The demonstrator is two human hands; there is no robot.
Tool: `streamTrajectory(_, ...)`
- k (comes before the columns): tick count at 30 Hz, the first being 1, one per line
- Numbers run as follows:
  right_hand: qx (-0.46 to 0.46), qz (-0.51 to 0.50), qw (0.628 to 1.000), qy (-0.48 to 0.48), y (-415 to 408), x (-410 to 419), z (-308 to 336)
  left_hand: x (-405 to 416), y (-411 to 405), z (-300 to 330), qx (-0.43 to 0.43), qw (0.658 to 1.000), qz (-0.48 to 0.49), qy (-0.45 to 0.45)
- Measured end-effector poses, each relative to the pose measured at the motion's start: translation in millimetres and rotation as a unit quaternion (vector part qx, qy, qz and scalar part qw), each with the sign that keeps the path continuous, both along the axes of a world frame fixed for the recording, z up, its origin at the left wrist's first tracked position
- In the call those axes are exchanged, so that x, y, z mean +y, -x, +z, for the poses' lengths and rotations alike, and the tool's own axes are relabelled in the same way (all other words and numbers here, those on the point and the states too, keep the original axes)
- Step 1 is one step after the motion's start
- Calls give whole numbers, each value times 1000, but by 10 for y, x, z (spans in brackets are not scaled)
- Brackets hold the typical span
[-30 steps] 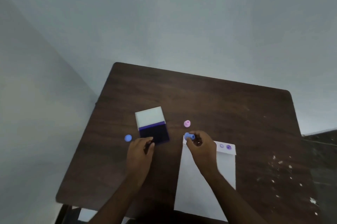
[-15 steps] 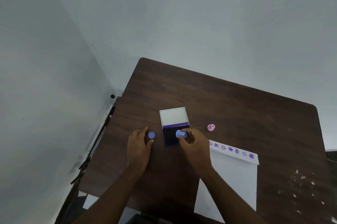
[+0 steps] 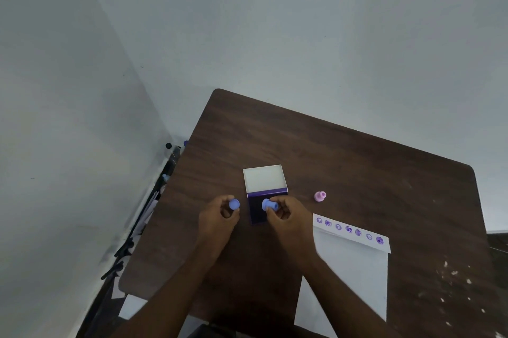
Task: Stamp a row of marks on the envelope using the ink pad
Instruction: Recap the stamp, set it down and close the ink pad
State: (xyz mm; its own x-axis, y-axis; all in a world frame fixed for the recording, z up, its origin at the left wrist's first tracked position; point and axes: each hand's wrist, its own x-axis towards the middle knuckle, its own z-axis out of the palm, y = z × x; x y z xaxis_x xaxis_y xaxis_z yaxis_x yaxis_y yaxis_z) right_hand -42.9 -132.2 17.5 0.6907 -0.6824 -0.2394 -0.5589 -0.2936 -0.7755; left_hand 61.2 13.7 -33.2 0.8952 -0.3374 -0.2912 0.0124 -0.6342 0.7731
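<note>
A white envelope lies on the dark wooden table, with a row of several purple marks along its top flap. The ink pad sits open at mid-table, its white lid tipped back and its dark purple pad facing up. My right hand holds a blue stamp on its side over the pad. My left hand, just left of the pad, pinches a small blue round cap.
A pink stamp stands on the table to the right of the ink pad, above the envelope. Grey walls meet behind the table. Dark clutter lies on the floor along the table's left edge. White specks dot the table's right side.
My right hand carried the blue stamp from the envelope's left end to over the ink pad. My left hand went to the blue cap and took hold of it. The view shifted left.
</note>
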Motion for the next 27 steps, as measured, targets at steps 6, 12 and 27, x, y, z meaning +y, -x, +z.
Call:
streamTrajectory(6,-4,1,1000,-22,-113,72,110,-20,86,181,36,999,-15,9)
streamTrajectory(12,39,34,995,-90,-163,124,143,-50,86,198,74,996,-54,-5)
streamTrajectory(27,-11,38,985,-166,-220,41,282,-30,9,528,82,991,-59,89)
